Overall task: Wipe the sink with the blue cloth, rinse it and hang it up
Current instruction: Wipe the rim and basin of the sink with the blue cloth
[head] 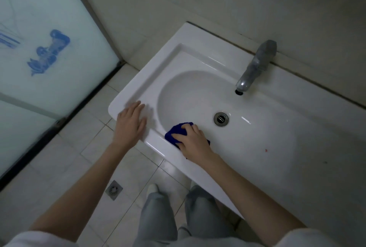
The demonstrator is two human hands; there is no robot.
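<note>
Here the right hand (pixel 193 141) presses down on the bunched dark-blue cloth (pixel 178 132), fingers curled over it, against the near inner wall of the white ceramic sink (pixel 178 52). The left hand (pixel 130 123) lies flat, fingers spread, on the sink's front-left rim, holding nothing.

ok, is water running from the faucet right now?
No. The faucet spout shows no stream, and the basin of the sink below it looks dry while the right hand presses the blue cloth.
</note>
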